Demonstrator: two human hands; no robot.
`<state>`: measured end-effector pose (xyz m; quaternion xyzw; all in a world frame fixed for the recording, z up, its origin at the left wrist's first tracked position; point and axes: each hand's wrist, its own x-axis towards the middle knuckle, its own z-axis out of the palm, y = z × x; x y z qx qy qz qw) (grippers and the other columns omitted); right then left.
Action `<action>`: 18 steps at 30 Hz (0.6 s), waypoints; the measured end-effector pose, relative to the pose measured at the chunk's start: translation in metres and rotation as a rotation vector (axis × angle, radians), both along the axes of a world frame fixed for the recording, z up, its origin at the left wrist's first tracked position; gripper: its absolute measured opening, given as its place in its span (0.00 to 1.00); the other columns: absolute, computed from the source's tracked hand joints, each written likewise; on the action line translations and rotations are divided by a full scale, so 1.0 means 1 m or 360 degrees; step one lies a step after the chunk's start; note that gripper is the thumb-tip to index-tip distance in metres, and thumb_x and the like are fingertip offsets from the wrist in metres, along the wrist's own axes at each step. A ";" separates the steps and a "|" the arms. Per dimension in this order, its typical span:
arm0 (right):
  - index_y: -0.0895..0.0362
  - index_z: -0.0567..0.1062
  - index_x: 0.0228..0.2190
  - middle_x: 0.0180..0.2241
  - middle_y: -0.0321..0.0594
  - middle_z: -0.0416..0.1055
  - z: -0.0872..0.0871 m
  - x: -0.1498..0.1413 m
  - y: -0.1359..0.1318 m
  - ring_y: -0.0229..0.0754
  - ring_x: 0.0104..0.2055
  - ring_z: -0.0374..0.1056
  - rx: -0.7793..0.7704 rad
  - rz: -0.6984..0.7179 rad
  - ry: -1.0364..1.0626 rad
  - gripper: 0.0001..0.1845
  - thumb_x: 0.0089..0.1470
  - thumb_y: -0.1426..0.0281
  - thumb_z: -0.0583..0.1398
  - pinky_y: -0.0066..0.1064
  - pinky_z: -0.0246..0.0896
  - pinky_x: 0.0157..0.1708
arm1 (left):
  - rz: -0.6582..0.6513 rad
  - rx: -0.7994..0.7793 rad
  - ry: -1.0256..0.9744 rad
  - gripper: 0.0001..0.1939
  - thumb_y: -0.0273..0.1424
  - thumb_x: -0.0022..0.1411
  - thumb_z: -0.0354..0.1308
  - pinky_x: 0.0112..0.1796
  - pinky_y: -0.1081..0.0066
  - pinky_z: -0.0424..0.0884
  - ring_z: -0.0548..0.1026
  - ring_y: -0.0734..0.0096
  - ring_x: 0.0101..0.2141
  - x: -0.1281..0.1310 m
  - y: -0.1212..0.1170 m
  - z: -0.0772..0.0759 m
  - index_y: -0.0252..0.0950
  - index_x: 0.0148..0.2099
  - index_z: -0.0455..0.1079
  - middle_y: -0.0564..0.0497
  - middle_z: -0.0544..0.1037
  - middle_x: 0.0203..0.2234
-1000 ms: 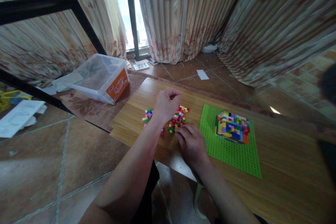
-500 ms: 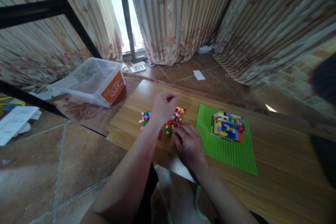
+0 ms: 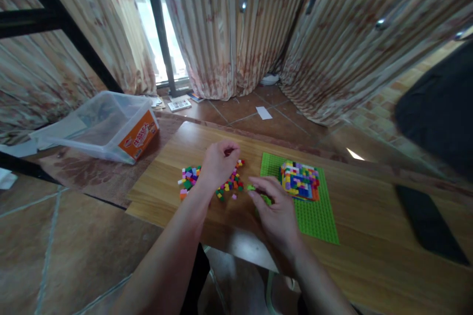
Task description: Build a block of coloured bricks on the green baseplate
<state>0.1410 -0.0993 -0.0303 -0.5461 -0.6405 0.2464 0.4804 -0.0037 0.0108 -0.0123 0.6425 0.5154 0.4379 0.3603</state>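
Observation:
My left hand (image 3: 220, 165) hovers over the loose toy bricks (image 3: 191, 176), its fingers curled together; what they hold, if anything, is hidden. Between the thumb and fingertips of my right hand (image 3: 275, 204) shows a small light green brick (image 3: 251, 188). This hand is over the left edge of the green baseplate (image 3: 320, 224). On the baseplate stands a multicoloured brick structure (image 3: 300, 180), several layers high. More small bricks (image 3: 232, 184) lie between my hands.
The wooden table (image 3: 369, 216) carries a dark flat object (image 3: 430, 224) at the right. Past its left end, a clear plastic bin (image 3: 111, 128) with an orange label sits on a rug. A black chair-like shape (image 3: 439, 103) is at the far right. Curtains (image 3: 218, 29) hang behind.
My right hand has moved from the brick pile towards the baseplate with a small light green brick at its fingertips. My left hand stays over the pile. The camera view has shifted right.

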 end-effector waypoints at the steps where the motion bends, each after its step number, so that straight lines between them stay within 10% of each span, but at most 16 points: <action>1: 0.51 0.77 0.43 0.40 0.40 0.74 0.002 0.006 -0.001 0.40 0.40 0.71 -0.0003 -0.0036 0.0003 0.12 0.58 0.69 0.59 0.34 0.70 0.40 | -0.0032 -0.0009 0.0025 0.07 0.28 0.56 0.55 0.29 0.76 0.67 0.72 0.74 0.26 0.002 -0.001 0.000 0.33 0.32 0.75 0.53 0.77 0.23; 11: 0.52 0.80 0.38 0.35 0.39 0.77 0.015 0.086 -0.008 0.43 0.37 0.72 0.0132 -0.0544 -0.0270 0.10 0.53 0.67 0.62 0.39 0.69 0.41 | -0.0542 -0.0197 0.0152 0.07 0.25 0.58 0.55 0.29 0.74 0.67 0.74 0.72 0.27 0.047 -0.032 0.002 0.34 0.32 0.75 0.51 0.79 0.25; 18: 0.52 0.80 0.39 0.37 0.41 0.77 0.002 0.094 -0.007 0.45 0.40 0.72 0.0053 -0.0504 -0.0310 0.11 0.52 0.69 0.62 0.42 0.68 0.44 | -0.0613 -0.0262 0.0192 0.08 0.27 0.59 0.55 0.29 0.74 0.67 0.73 0.71 0.26 0.071 -0.046 -0.003 0.34 0.33 0.75 0.51 0.78 0.25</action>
